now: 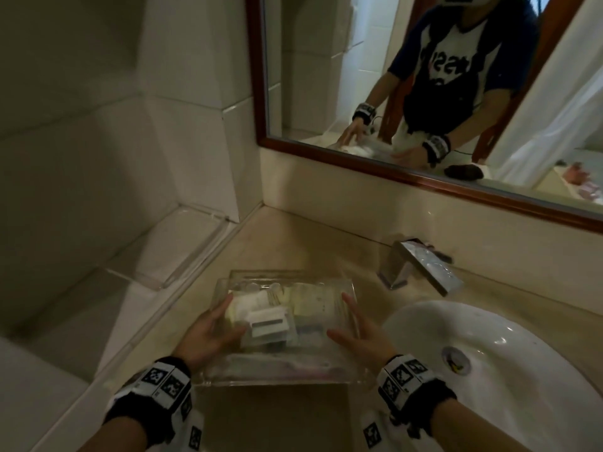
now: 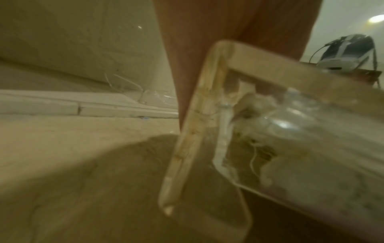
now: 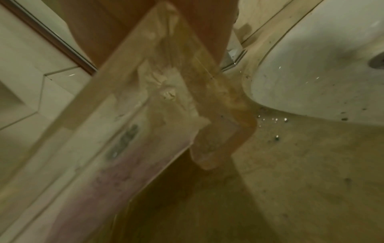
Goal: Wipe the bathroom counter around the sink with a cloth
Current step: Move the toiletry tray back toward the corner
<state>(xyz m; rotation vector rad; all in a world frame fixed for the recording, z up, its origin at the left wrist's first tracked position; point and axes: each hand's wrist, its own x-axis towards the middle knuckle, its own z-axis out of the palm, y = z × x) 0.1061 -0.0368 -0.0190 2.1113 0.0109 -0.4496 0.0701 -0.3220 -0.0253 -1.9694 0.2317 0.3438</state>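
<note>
Best to keep the clear tray level and lift straight up, since small white packets and toiletries inside look loose and liable to slide. Left hand clasping the tray's left wall, thumb inside over the rim; right hand flat against the right wall, fingers straight, pressing rather than curling. Worth carrying it clear of the sink at right and of the faucet beyond. Counter to be wiped directly beneath and beyond the tray, left of the basin; water drops near the sink rim. No cloth visible anywhere, neither hand holding one.
</note>
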